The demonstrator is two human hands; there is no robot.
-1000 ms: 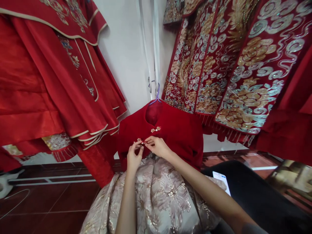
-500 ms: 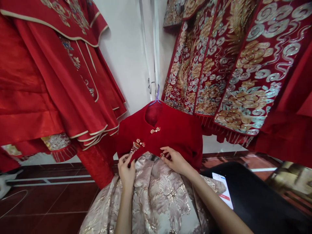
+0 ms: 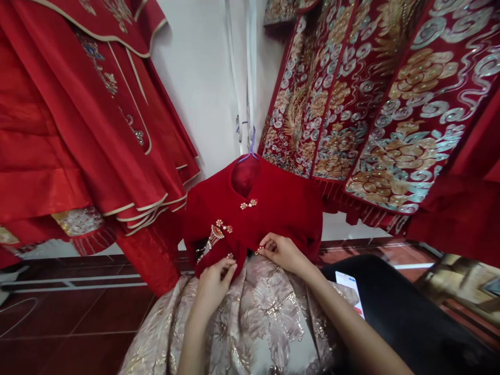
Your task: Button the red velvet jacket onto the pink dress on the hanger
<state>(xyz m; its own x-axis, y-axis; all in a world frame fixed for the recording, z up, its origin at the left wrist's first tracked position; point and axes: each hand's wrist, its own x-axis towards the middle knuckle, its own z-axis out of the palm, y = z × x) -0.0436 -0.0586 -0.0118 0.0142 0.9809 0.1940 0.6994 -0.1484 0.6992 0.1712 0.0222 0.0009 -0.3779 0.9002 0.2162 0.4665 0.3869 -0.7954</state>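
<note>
A red velvet jacket (image 3: 285, 192) hangs in front of me on a purple hanger (image 3: 252, 145), its lower front parted. My left hand (image 3: 216, 284) pinches the left front edge, at a small beaded frog fastener (image 3: 230, 255). Across the gap, my right hand (image 3: 284, 253) grips the other beaded half (image 3: 258, 250) between thumb and fingertips. Higher up, a pearl-and-gold fastener (image 3: 248, 204) is closed at the neck. A jewelled tassel brooch (image 3: 214, 236) decorates the left chest. Pale, shiny brocade fabric (image 3: 273, 312) lies below the hands, over my lap.
Red garments with cream piping (image 3: 128, 114) hang at the left. An embroidered, fringed red garment (image 3: 394, 135) hangs at the right. A phone (image 3: 349, 286) lies on a black seat (image 3: 390, 312). White straps (image 3: 250, 73) run up the wall behind the hanger.
My left hand has moved right and down from the tassel brooch to the jacket's front edge, uncovering the brooch. The right hand stays near its fastener half. The view has shifted slightly.
</note>
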